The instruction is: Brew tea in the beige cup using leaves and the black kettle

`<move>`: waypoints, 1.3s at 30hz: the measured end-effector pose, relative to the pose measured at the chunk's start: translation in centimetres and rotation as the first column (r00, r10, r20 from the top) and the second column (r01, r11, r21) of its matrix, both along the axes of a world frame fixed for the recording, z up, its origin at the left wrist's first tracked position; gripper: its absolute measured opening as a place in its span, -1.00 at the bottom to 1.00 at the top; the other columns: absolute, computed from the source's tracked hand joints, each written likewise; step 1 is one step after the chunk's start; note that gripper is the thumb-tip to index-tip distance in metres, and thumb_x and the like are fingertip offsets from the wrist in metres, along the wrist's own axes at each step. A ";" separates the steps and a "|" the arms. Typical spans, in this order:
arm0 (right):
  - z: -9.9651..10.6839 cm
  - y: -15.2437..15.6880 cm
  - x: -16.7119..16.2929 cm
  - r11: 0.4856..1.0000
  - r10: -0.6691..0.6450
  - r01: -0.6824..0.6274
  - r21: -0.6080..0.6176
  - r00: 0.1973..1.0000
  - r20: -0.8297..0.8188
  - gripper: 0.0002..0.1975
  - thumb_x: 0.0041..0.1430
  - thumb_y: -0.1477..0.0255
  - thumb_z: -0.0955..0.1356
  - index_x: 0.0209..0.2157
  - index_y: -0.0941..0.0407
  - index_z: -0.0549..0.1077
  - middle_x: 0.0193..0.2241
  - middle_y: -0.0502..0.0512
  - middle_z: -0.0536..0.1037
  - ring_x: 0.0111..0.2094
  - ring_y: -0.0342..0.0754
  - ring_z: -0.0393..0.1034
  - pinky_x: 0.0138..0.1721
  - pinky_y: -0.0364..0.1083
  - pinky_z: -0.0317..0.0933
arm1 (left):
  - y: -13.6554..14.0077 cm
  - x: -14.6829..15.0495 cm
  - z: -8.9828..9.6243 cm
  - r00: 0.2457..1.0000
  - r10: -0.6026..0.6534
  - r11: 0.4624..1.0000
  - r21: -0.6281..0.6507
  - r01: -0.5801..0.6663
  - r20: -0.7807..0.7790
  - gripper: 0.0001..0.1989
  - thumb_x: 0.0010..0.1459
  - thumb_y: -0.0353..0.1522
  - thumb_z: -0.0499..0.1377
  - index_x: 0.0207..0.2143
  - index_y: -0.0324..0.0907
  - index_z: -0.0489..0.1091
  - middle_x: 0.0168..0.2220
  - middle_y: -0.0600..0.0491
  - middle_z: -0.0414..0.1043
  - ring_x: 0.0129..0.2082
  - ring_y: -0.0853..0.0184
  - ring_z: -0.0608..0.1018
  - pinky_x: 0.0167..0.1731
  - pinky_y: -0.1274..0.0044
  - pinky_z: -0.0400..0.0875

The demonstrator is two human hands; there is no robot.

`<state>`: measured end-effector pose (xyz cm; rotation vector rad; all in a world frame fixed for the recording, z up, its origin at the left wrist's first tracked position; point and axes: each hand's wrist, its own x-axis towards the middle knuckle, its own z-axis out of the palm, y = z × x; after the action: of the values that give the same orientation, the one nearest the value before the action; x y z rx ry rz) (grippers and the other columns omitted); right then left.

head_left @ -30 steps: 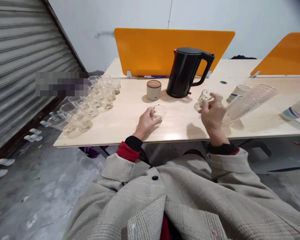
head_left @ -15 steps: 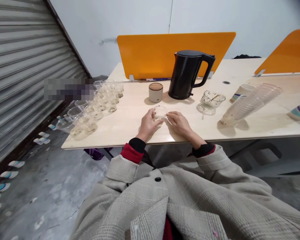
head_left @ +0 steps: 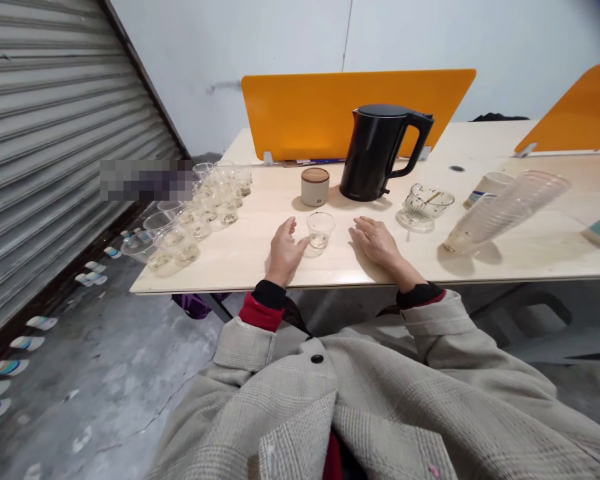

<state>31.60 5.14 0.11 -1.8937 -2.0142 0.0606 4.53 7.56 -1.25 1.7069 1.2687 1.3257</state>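
Observation:
A clear plastic cup [head_left: 321,230] stands upright on the table between my hands, with small dark bits at its bottom. To its left is my left hand [head_left: 286,252], open, its thumb close to the cup's side; whether it touches I cannot tell. My right hand [head_left: 379,245] rests on the table to the cup's right, open and apart from it, fingers stretched forward. Just beyond the cup sits a pale canister [head_left: 315,192] with a wooden lid. Behind and to the right stands a black electric kettle [head_left: 369,160].
Rows of clear cups [head_left: 200,227] fill the table's left end. On the right are a glass bowl [head_left: 424,205] with dark bits and a thin stick, a leaning stack of clear cups [head_left: 505,210] and paper cups [head_left: 489,183]. An orange divider [head_left: 300,117] stands at the back.
My left hand has let go of the clear cup, which now stands on the table. Both hands have moved outward, the left one leftward and the right one rightward.

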 end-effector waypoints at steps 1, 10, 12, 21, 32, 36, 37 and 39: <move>-0.1 0.1 0.0 1.000 0.006 -0.006 -0.017 1.000 0.027 -0.37 0.52 0.26 0.10 0.42 0.25 0.37 0.43 0.34 0.36 0.44 0.25 0.21 0.41 0.22 0.18 | 0.1 -0.4 -0.1 0.998 0.037 0.999 0.027 -0.035 -0.046 -0.34 0.21 -0.39 0.29 0.36 -0.20 0.32 0.31 -0.25 0.43 0.30 0.00 0.50 0.24 0.16 0.49; -0.1 -0.4 -1.3 0.990 0.111 -0.097 -0.103 0.984 0.137 -0.40 0.55 0.22 0.08 0.38 0.24 0.34 0.50 0.39 0.21 0.52 0.35 0.04 0.44 0.37 0.03 | -0.1 -0.1 -0.3 0.822 0.046 0.998 0.064 -0.011 -0.567 -0.42 0.41 -0.33 0.08 0.42 -0.32 0.27 0.51 -0.32 0.16 0.58 -0.16 0.06 0.52 -0.03 -0.07; -0.2 -0.5 -1.4 0.988 0.126 -0.111 -0.105 0.980 0.155 -0.42 0.55 0.21 0.09 0.37 0.22 0.34 0.49 0.38 0.22 0.52 0.34 0.03 0.44 0.38 0.02 | -0.2 0.2 -0.4 0.787 0.025 0.999 0.052 0.009 -0.616 -0.43 0.44 -0.30 0.05 0.42 -0.28 0.27 0.52 -0.30 0.15 0.58 -0.18 0.06 0.51 -0.09 -0.11; 0.1 -0.7 -2.1 0.986 0.131 -0.109 -0.123 0.974 0.185 -0.38 0.54 0.18 0.11 0.37 0.29 0.32 0.50 0.44 0.19 0.54 0.35 -0.02 0.47 0.36 -0.03 | 0.0 0.1 -1.0 0.749 0.012 0.999 0.047 0.025 -0.662 -0.46 0.46 -0.27 0.01 0.39 -0.25 0.32 0.50 -0.30 0.19 0.55 -0.16 0.15 0.51 -0.09 -0.16; 0.8 -0.4 -2.5 0.982 0.121 -0.097 -0.159 0.982 0.147 -0.40 0.54 0.16 0.10 0.37 0.20 0.32 0.50 0.35 0.21 0.54 0.37 -0.03 0.48 0.38 -0.05 | -0.1 0.4 -1.0 0.761 0.022 0.999 0.043 0.007 -0.648 -0.48 0.45 -0.29 0.02 0.37 -0.22 0.35 0.50 -0.28 0.21 0.56 -0.14 0.14 0.52 -0.08 -0.18; 1.0 -0.2 -2.9 0.977 0.106 -0.075 -0.199 0.982 0.153 -0.39 0.55 0.15 0.10 0.41 0.19 0.28 0.53 0.38 0.12 0.56 0.39 -0.08 0.47 0.43 -0.09 | -0.1 0.4 -0.9 0.746 0.019 1.000 0.028 0.000 -0.665 -0.47 0.46 -0.29 0.00 0.38 -0.27 0.34 0.51 -0.29 0.18 0.57 -0.14 0.12 0.53 -0.05 -0.19; 1.0 -0.2 -3.1 0.976 0.101 -0.067 -0.207 0.983 0.154 -0.38 0.55 0.15 0.09 0.42 0.19 0.26 0.54 0.38 0.10 0.56 0.40 -0.10 0.48 0.43 -0.10 | -0.1 0.4 -0.9 0.742 0.018 1.000 0.028 0.001 -0.671 -0.47 0.46 -0.29 0.00 0.38 -0.27 0.34 0.51 -0.29 0.18 0.57 -0.13 0.12 0.53 -0.05 -0.18; 1.0 -0.1 -3.3 0.975 0.094 -0.059 -0.216 0.984 0.152 -0.38 0.56 0.14 0.08 0.42 0.20 0.26 0.55 0.39 0.09 0.57 0.40 -0.12 0.48 0.44 -0.12 | -0.1 0.4 -0.9 0.737 0.023 0.999 0.035 0.000 -0.675 -0.48 0.46 -0.29 0.00 0.38 -0.25 0.34 0.51 -0.28 0.18 0.57 -0.13 0.13 0.52 -0.05 -0.17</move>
<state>28.30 5.00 1.13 -2.0039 -2.2688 0.1520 4.92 7.50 -2.16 2.3228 1.6442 0.7185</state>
